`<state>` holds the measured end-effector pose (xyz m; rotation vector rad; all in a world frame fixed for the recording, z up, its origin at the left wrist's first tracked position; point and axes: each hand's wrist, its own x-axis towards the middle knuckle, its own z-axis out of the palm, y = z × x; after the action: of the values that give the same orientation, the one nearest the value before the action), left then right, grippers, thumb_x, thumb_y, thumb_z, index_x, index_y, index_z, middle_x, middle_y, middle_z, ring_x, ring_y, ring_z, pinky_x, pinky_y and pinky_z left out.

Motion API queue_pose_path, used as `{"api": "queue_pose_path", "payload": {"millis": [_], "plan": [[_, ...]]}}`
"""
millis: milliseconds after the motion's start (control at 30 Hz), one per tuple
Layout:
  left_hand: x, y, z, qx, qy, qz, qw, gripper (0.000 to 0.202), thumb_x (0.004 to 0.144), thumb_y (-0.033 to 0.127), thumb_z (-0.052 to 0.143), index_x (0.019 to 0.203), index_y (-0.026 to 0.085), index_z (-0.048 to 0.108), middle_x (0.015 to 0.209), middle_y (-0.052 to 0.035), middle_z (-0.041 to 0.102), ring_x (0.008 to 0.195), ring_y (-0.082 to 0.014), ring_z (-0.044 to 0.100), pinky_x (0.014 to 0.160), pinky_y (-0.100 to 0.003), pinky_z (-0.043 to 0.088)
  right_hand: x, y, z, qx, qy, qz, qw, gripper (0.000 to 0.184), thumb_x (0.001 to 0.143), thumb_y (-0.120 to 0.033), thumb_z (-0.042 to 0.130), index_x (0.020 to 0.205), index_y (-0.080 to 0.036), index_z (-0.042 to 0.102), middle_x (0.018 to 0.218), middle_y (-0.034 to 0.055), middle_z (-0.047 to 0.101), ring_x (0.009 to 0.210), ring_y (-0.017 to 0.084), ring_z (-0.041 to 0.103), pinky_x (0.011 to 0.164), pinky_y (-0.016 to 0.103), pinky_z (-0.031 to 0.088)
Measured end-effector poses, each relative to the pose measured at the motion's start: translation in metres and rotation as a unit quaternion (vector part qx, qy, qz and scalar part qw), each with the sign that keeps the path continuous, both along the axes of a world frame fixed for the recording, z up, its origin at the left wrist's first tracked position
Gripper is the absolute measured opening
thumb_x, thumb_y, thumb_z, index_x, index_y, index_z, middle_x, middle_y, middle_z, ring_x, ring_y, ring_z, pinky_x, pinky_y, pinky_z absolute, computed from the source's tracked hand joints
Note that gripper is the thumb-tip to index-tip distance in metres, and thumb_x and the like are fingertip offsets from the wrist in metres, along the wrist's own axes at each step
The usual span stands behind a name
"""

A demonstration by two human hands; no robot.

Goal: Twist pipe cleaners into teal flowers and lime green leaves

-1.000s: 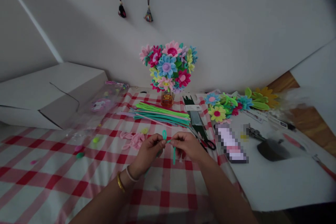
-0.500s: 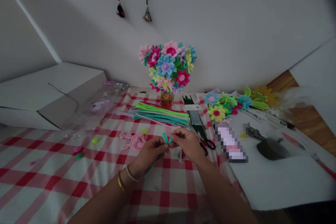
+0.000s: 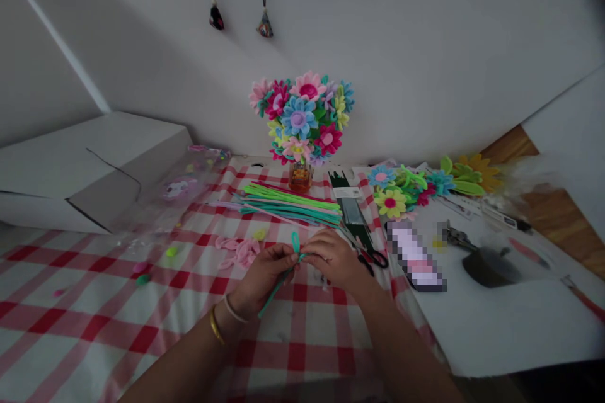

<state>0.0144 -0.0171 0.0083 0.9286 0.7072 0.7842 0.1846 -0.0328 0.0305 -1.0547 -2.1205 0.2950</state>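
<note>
Between my hands is a teal pipe cleaner (image 3: 295, 241), bent into an upright loop with its tail hanging down to the left. My left hand (image 3: 271, 267) pinches it below the loop. From the other side, my right hand (image 3: 331, 257) has its fingertips closed on the same pipe cleaner, close to the left fingers. Pink bent pipe-cleaner pieces (image 3: 240, 253) lie just beyond my left hand. Farther back rests a bundle of green, teal and pink pipe cleaners (image 3: 290, 204). Black-handled scissors (image 3: 378, 258) lie to the right of my right hand.
A vase of fuzzy flowers (image 3: 299, 119) stands by the wall. At left are a white box (image 3: 94, 164) and a clear plastic bag (image 3: 177, 192). Dark green stems (image 3: 350, 211), finished flowers (image 3: 391, 203), a blurred-out phone-like object (image 3: 416, 257) and a tape roll (image 3: 489, 267) sit at right.
My right hand has come lower and its fingers have folded in against my left fingertips. The teal pipe cleaner now shows one upright loop where two showed before.
</note>
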Motion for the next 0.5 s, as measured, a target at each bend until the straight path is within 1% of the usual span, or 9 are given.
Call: {"api": "queue_pose_path", "payload": {"millis": [100,233,333,400,433,467,500], "plan": [[0.001,-0.002,-0.001,0.050,0.033,0.025,0.998,0.020,0.066,0.029,0.065,0.064,0.012,0.054,0.056,0.0018,0.054,0.044,-0.0047,0.040,0.044,-0.019,0.029,0.001,0.000,0.001,-0.013,-0.013,-0.003,1.000,0.014,0.079,-0.029,0.054,0.083,-0.023,0.066,0.079,0.0044,0.067,0.078,0.018,0.055,0.077,0.035,0.038],[0.001,-0.002,-0.004,0.115,0.082,0.035,0.989,0.014,0.068,0.026,0.061,0.068,0.013,0.057,0.062,0.0009,0.055,0.049,-0.0065,0.043,0.048,-0.021,0.034,0.003,-0.001,0.001,-0.026,-0.021,-0.013,0.999,0.015,0.078,-0.030,0.054,0.080,-0.022,0.066,0.076,0.0045,0.066,0.075,0.018,0.054,0.075,0.034,0.037],[0.001,-0.002,-0.007,0.175,0.163,0.052,0.970,0.011,0.071,0.025,0.057,0.069,0.014,0.058,0.062,0.0008,0.055,0.049,-0.0077,0.043,0.048,-0.021,0.034,0.000,-0.003,0.002,-0.053,-0.016,-0.032,0.998,0.010,0.074,-0.025,0.056,0.072,-0.020,0.066,0.072,0.0042,0.065,0.074,0.018,0.053,0.076,0.034,0.036],[0.001,-0.003,-0.008,0.232,0.214,0.064,0.947,0.011,0.073,0.024,0.053,0.070,0.015,0.059,0.062,0.0007,0.055,0.050,-0.0082,0.043,0.048,-0.021,0.034,-0.003,-0.005,0.002,-0.115,0.032,-0.065,0.991,0.008,0.070,-0.021,0.057,0.065,-0.019,0.064,0.066,0.0029,0.063,0.070,0.017,0.053,0.071,0.031,0.037],[0.001,-0.004,-0.008,0.262,0.227,0.067,0.935,0.011,0.074,0.023,0.052,0.071,0.016,0.059,0.063,0.0005,0.056,0.051,-0.0086,0.044,0.050,-0.021,0.034,-0.005,-0.005,0.002,-0.170,0.076,-0.080,0.979,0.008,0.068,-0.020,0.057,0.062,-0.018,0.062,0.062,0.0016,0.060,0.065,0.015,0.052,0.066,0.029,0.037],[0.001,-0.005,-0.008,0.292,0.233,0.068,0.925,0.011,0.075,0.022,0.050,0.073,0.016,0.059,0.065,0.0002,0.056,0.053,-0.0092,0.045,0.052,-0.021,0.035,-0.007,-0.006,0.000,-0.237,0.133,-0.087,0.959,0.008,0.066,-0.020,0.057,0.059,-0.018,0.061,0.058,0.0002,0.057,0.060,0.013,0.050,0.060,0.027,0.037],[0.000,-0.007,-0.007,0.318,0.234,0.067,0.916,0.011,0.076,0.021,0.049,0.074,0.017,0.059,0.066,-0.0001,0.057,0.056,-0.0097,0.046,0.054,-0.021,0.036,-0.009,-0.006,-0.001,-0.306,0.198,-0.085,0.927,0.008,0.064,-0.020,0.056,0.058,-0.017,0.059,0.054,-0.0013,0.054,0.055,0.012,0.048,0.056,0.025,0.036]]}}
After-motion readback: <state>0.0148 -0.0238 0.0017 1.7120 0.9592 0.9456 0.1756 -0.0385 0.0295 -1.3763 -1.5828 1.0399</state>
